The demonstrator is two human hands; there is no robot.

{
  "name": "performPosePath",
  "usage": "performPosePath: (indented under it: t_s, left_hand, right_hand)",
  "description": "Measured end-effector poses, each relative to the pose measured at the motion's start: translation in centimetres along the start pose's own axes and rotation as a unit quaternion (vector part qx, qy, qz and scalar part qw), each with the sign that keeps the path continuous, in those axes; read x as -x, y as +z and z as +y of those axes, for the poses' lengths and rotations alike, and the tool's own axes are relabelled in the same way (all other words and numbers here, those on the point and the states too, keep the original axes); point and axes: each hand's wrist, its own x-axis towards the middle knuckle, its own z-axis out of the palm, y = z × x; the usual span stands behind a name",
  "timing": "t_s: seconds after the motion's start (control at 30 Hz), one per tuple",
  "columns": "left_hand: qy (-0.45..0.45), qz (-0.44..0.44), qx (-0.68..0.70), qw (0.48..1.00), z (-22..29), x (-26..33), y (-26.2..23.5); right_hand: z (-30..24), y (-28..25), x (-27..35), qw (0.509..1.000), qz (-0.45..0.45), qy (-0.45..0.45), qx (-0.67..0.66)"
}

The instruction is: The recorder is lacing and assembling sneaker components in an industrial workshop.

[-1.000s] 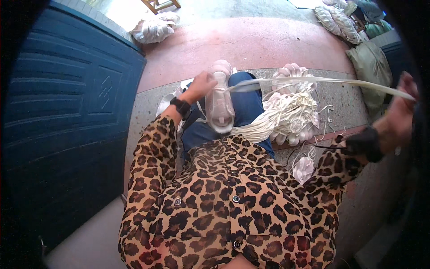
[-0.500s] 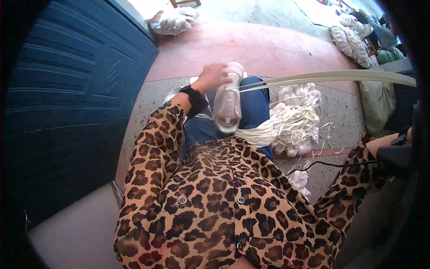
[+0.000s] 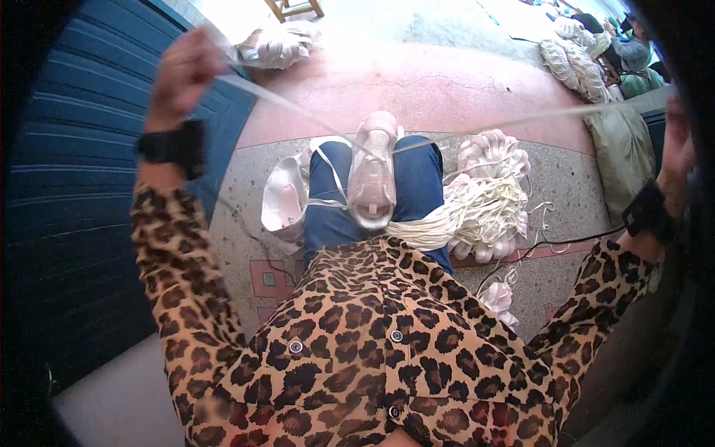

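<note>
A pale pink and white sneaker [image 3: 372,179] rests between my thighs. A white shoelace [image 3: 275,97] stretches from the shoe's lacing up to both sides. My left hand [image 3: 186,71], somewhat blurred, is raised at the upper left and closed on one length of it. At the far right rim my right hand [image 3: 676,145] is raised with the other length running to it; its fingers are partly cut off by the dark edge. A bundle of cream laces [image 3: 424,232] lies across my right thigh and onto a heap of shoes beside it.
Beside my left leg is an open white bag [image 3: 281,212] with a pink shoe part in it. Several pink-white shoes [image 3: 491,153] lie right of my knee. A blue door [image 3: 97,186] stands left; filled sacks [image 3: 625,160] stand right. A black cable [image 3: 551,242] crosses the floor.
My left hand has left the shoe and swung up and left, drawing a lace length with it. My right forearm has risen at the right edge. The white bag has come into sight.
</note>
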Motion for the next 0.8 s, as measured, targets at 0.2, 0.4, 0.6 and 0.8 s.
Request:
performPosePath:
  t_s: [0.2,0.4,0.6,0.8]
  left_hand:
    - [-0.029,0.553,-0.018,0.833,-1.4,16.7,-19.6]
    - [-0.246,0.391,-0.003,0.887,-16.7,12.5,-8.2]
    - [-0.398,0.083,0.000,0.913,-23.7,7.3,15.7]
    - [-0.215,0.125,-0.314,0.916,-27.6,6.1,16.2]
  right_hand:
    - [17.6,-5.2,12.1,0.944,0.204,0.148,0.214]
    - [29.5,23.0,30.4,0.872,-0.304,0.233,0.306]
    - [33.6,31.5,36.6,0.793,-0.417,0.001,0.444]
    - [34.9,32.6,36.5,0.796,-0.322,-0.048,0.510]
